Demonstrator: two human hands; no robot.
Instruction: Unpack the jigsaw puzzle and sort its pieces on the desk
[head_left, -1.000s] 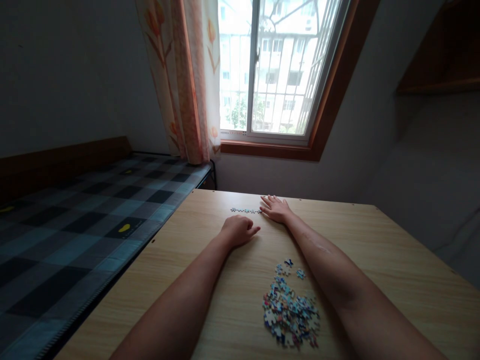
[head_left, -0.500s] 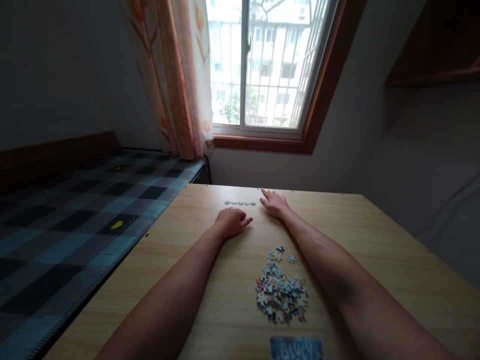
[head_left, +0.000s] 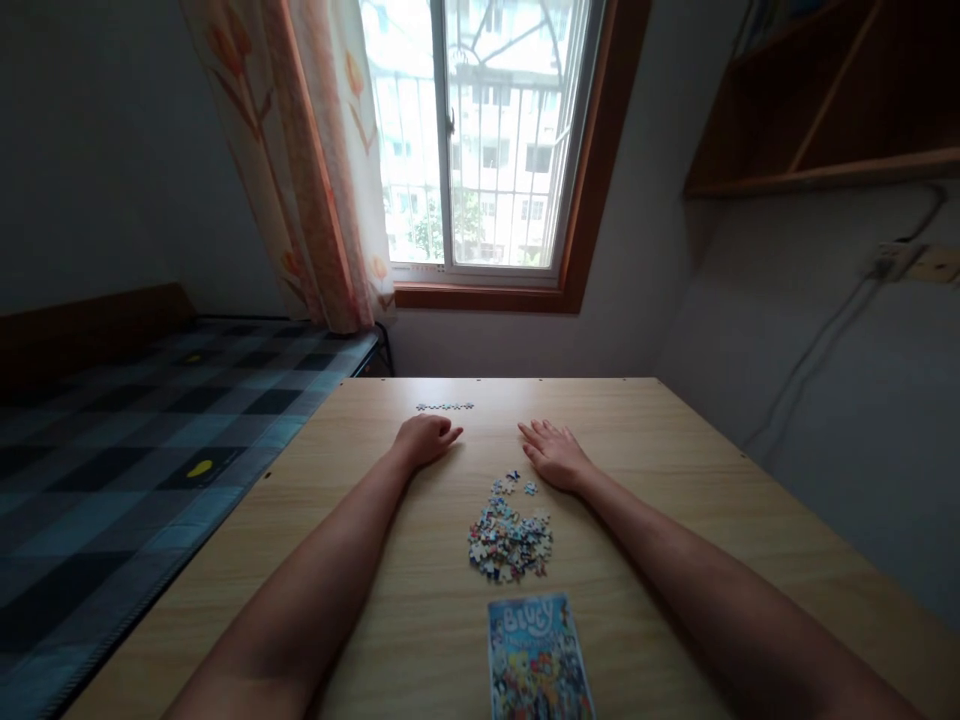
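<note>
- Right hand (head_left: 556,455) lies open, palm down with the fingers spread, on the bench (head_left: 637,430), beyond the pile of puzzle pieces (head_left: 510,540) and to its right.
- Left hand (head_left: 425,438) rests beyond the pile and to its left, fingers curled in and one digit sticking out toward the right; whether anything is tucked inside, I cannot tell.
- Nearest, on the near side of the pile and apart from it, lies a flat Bluey picture (head_left: 538,660), cut off by the lower edge of view.
- Next comes the pile itself, pieces heaped at many angles between the forearms.
- Just past its far end are a few loose pieces (head_left: 530,488).
- Well beyond the pile, to its left, runs a thin row of pieces (head_left: 450,406), just past the left hand.
- Left of the pile, beside the bench, stands a checked bed (head_left: 225,460).
- Farthest, beyond the pile, are a flowered curtain (head_left: 322,200) and a barred window (head_left: 495,150).
</note>
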